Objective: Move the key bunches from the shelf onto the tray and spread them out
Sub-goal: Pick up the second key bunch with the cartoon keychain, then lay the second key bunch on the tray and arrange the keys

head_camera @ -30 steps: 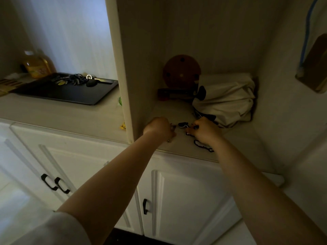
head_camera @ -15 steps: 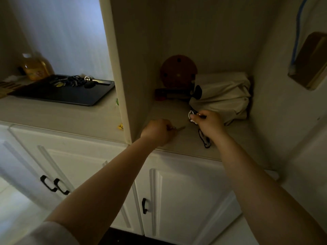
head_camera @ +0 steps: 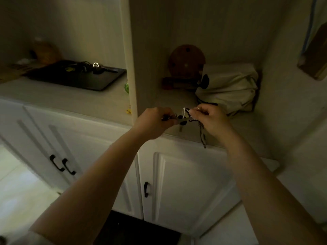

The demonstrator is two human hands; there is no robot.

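A key bunch (head_camera: 183,120) with dark key heads, a white ring and a dangling black cord hangs between my two hands above the front of the shelf (head_camera: 177,103). My left hand (head_camera: 153,121) is closed on its left end. My right hand (head_camera: 211,119) pinches the ring and cord end. The black tray (head_camera: 106,82) lies on the counter to the left, beyond the divider panel, with a pile of keys (head_camera: 83,67) at its back.
A cream cloth bag (head_camera: 230,87) and a round brown wooden piece (head_camera: 186,61) sit at the back of the shelf. A vertical divider panel (head_camera: 131,68) stands between shelf and tray. An orange bottle (head_camera: 46,53) stands behind the tray. White cabinet doors (head_camera: 185,183) are below.
Both hands have lifted off the shelf surface and come together, now holding the key bunch up between them with its cord hanging down.
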